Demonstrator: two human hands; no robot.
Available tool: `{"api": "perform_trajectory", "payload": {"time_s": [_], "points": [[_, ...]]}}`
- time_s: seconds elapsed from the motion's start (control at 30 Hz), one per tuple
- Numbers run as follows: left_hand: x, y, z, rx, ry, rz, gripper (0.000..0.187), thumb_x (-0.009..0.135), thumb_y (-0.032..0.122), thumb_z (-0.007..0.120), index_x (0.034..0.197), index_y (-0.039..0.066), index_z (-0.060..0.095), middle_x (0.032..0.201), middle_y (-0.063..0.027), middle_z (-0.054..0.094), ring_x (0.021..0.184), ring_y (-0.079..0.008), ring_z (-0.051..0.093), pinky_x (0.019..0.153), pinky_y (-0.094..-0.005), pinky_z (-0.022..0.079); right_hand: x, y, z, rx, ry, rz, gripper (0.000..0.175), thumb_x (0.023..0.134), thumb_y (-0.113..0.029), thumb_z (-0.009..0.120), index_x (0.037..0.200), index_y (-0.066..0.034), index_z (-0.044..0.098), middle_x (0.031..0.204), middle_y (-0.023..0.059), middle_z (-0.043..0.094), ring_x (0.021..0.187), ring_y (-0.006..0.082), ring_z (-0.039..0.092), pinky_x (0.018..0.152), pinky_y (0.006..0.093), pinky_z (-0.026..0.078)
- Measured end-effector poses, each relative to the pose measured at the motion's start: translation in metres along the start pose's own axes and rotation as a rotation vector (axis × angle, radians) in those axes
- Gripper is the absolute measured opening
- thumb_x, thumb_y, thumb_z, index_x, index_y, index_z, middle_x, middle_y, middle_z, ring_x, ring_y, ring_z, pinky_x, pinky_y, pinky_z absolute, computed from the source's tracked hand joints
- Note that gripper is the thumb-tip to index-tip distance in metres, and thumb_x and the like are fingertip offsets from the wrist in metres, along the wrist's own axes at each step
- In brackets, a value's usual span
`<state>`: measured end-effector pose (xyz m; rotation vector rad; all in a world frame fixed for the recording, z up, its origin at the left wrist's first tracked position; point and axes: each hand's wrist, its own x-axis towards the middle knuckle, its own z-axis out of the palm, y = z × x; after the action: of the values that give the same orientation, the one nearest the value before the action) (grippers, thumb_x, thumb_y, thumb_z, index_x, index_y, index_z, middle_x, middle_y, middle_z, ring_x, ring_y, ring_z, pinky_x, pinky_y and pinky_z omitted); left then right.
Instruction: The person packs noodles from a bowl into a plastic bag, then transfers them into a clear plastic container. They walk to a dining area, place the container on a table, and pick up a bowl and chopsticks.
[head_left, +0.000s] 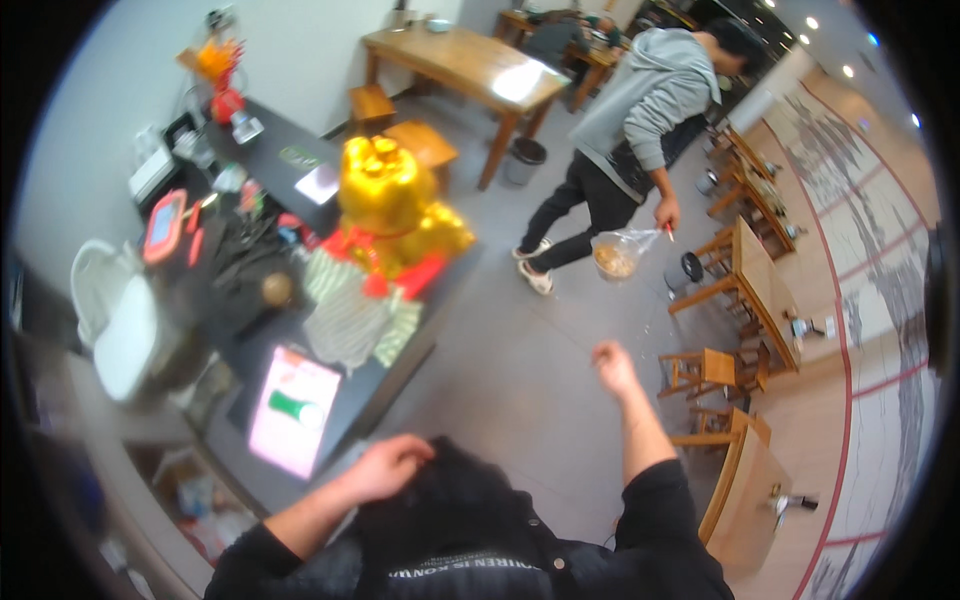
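My left hand (394, 461) is at the front of my black clothing (465, 517), fingers bent and turned inward. I cannot tell whether it touches the cloth or grips anything. Out over the grey floor (525, 375) hangs my right hand (616, 369), its fingers loosely curled. No object shows in it, but its palm is hidden and blurred. Left of me runs a dark counter (360, 397). A pink-and-white sheet with a green picture (294, 412) lies on its near end. Farther along, a shiny gold figurine (382, 195) stands on red and pale green cloth (352, 315).
Ahead, a person in a grey hoodie (637, 97) carries a clear plastic bag with a food container (616, 259). A wooden table (465, 64) and a waste bin (525, 161) stand beyond. Wooden tables (765, 285) and stools (709, 367) line the right wall. A white chair (127, 337) is behind the counter.
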<state>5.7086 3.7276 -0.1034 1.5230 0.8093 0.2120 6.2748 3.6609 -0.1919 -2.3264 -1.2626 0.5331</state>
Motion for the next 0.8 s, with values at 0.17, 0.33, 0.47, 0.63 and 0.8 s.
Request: {"api": "perform_trajectory", "payload": {"time_s": [0.17, 0.33, 0.47, 0.63, 0.8], "points": [[0.052, 0.006, 0.014, 0.126, -0.210, 0.037, 0.024, 0.100, 0.004, 0.057, 0.118, 0.003, 0.073, 0.110, -0.0089, 0.077, 0.105, -0.0176, 0.072, 0.096, -0.0327, 0.056, -0.224, 0.072, 0.125, -0.273, -0.541, 0.214, 0.038, 0.093, -0.018, 0.059, 0.126, -0.0060, 0.071, 0.121, 0.0209, 0.074, 0.113, 0.0374, 0.071, 0.096, 0.0474, 0.057], [0.121, 0.019, 0.061, 0.329, -0.292, -0.048, 0.024, 0.101, 0.016, 0.062, 0.119, 0.007, 0.075, 0.114, -0.0137, 0.077, 0.107, -0.0280, 0.074, 0.095, -0.0393, 0.058, -0.446, 0.175, 0.239, -0.120, -0.792, 0.647, 0.030, 0.090, -0.020, 0.060, 0.108, -0.0055, 0.079, 0.110, 0.0228, 0.076, 0.103, 0.0395, 0.073, 0.088, 0.0502, 0.057], [0.211, -0.010, 0.101, 0.769, -0.417, 0.118, 0.032, 0.104, 0.030, 0.059, 0.122, 0.009, 0.075, 0.118, -0.0171, 0.075, 0.111, -0.0360, 0.072, 0.098, -0.0426, 0.056, -0.523, 0.246, 0.309, 0.044, -1.000, 0.663, 0.029, 0.089, -0.019, 0.060, 0.103, -0.0036, 0.080, 0.105, 0.0215, 0.077, 0.098, 0.0366, 0.075, 0.083, 0.0501, 0.059], [0.316, -0.053, 0.148, 1.303, -0.698, -0.307, 0.042, 0.105, 0.044, 0.053, 0.120, 0.012, 0.077, 0.120, -0.0185, 0.075, 0.111, -0.0379, 0.071, 0.100, -0.0434, 0.055, -0.481, 0.304, 0.260, 0.081, -0.450, 0.653, 0.033, 0.095, -0.025, 0.057, 0.108, -0.0037, 0.079, 0.109, 0.0233, 0.076, 0.102, 0.0410, 0.072, 0.089, 0.0507, 0.057], [0.357, -0.072, 0.187, 1.212, -0.856, -0.333, 0.041, 0.104, 0.042, 0.054, 0.118, 0.011, 0.077, 0.117, -0.0196, 0.076, 0.110, -0.0391, 0.071, 0.096, -0.0462, 0.055, -0.373, 0.381, 0.095, 0.151, -0.173, 0.832, 0.034, 0.097, -0.028, 0.057, 0.113, -0.0056, 0.077, 0.117, 0.0216, 0.075, 0.111, 0.0400, 0.071, 0.098, 0.0478, 0.056]]}}
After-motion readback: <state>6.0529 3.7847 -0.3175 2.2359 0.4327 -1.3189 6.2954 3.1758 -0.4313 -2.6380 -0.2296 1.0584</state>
